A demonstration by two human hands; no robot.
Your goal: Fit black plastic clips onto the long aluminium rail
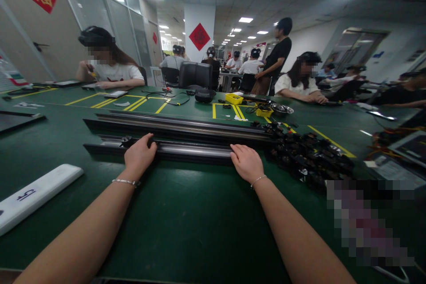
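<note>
Forearms [83,226] nearest, over green counter [199,239]. Left hand [140,155], beside small black part [126,141], and right hand [248,163] sit half-curled on near rail [193,150], likely steadying it; firm grip can't be told. Second rail [186,129] parallel behind; black heap [309,157] right, probably for reach.

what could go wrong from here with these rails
Sliding the near rail toward the right hand might scatter the pile of small black parts by its end.
Pushing it away could knock it against the far rail, which lies close behind.
The small black piece by the left hand might get bumped.
</note>
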